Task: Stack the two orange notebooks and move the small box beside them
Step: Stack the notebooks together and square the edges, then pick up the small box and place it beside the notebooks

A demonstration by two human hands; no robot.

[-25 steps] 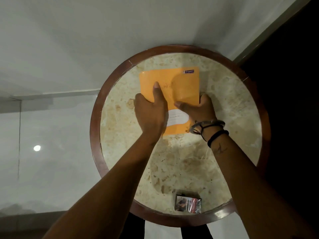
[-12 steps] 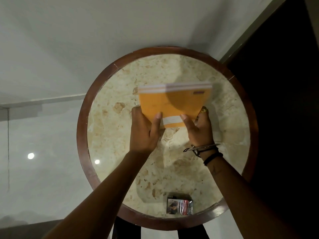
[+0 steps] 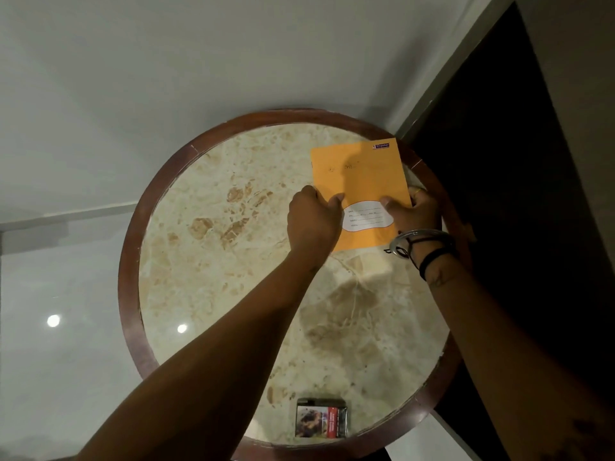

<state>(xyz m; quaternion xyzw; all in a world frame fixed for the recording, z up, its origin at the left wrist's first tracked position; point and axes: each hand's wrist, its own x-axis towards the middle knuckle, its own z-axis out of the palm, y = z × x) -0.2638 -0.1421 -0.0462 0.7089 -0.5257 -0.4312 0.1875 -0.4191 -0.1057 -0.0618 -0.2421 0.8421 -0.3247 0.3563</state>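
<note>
The orange notebooks [image 3: 361, 181] lie flat as one stack at the far right of the round marble table [image 3: 233, 261]; only the top cover with its white label shows. My left hand [image 3: 314, 222] grips the stack's left edge, thumb on the cover. My right hand [image 3: 414, 211] grips its right edge near the table rim. The small box [image 3: 321, 422], dark with a picture and a red stripe, lies at the table's near edge, far from the stack.
The table has a raised brown wooden rim [image 3: 129, 261]. A white wall stands behind it and a dark doorway [image 3: 519, 194] opens at the right. Glossy pale floor lies to the left.
The stack was tilted up on edge over the table's middle half a second ago. Now it lies flat farther right, near the rim, both hands still on it.
</note>
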